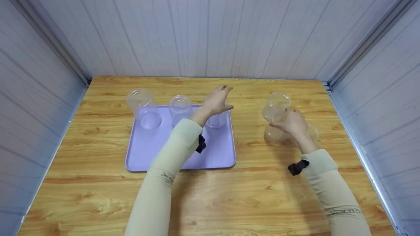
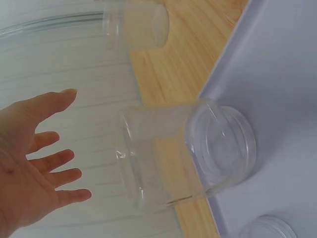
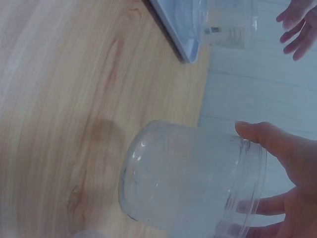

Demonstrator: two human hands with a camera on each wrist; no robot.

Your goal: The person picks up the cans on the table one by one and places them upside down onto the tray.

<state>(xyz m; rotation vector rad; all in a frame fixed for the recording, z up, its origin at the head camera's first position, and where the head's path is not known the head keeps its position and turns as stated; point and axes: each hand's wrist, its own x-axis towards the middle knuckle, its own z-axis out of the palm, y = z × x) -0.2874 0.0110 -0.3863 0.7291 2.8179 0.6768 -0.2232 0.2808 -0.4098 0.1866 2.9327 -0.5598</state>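
My left hand (image 1: 216, 101) hovers over the right part of the lilac tray (image 1: 144, 160), fingers spread and holding nothing. Below it stands a clear jar (image 1: 216, 122), partly hidden by the hand; the left wrist view shows that jar (image 2: 163, 153) apart from the fingertips. With my right hand (image 1: 292, 124) I grip another clear jar (image 1: 274, 133) near its rim, right of the tray. In the right wrist view this jar (image 3: 183, 178) is roughly upright, base toward the table, thumb on one side and fingers on the other.
Two more clear jars, a left one (image 1: 144, 108) and a middle one (image 1: 180, 108), stand on the tray. Near my right hand are a far jar (image 1: 275, 105) and a partly hidden jar (image 1: 314, 131). Pale panel walls (image 1: 206, 39) enclose the wooden table (image 1: 236, 203).
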